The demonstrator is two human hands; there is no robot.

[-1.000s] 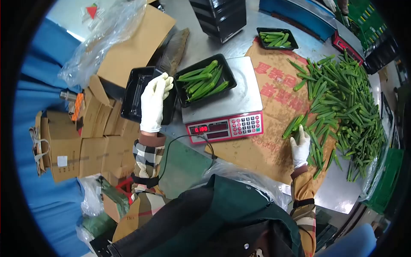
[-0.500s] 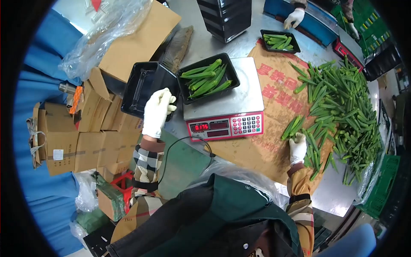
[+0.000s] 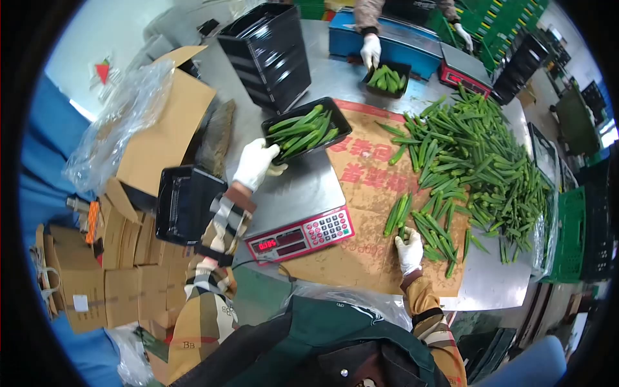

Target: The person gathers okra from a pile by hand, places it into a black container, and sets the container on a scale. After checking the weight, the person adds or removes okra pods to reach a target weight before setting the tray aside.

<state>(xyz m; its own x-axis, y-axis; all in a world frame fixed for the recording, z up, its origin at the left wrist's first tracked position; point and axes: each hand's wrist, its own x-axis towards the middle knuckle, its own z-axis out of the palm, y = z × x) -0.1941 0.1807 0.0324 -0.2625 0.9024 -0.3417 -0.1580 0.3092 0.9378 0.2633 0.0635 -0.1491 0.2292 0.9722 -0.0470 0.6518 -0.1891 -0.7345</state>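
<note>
Lying in a black tray (image 3: 343,126) — okra (image 3: 302,134); slender, bright green.

From the rectangular silver-topped red scale (image 3: 303,193), bare brown cardboard sheeting (image 3: 361,258) gives a low passage at 3 to 4 o'clock, ended by a small green okra bundle (image 3: 398,214). The black plastic okra-filled tray (image 3: 343,122) blocks 12 o'clock, with the tall black tray stack (image 3: 271,68) beyond; empty black plastic trays (image 3: 193,205) obstruct 9 o'clock.
</note>
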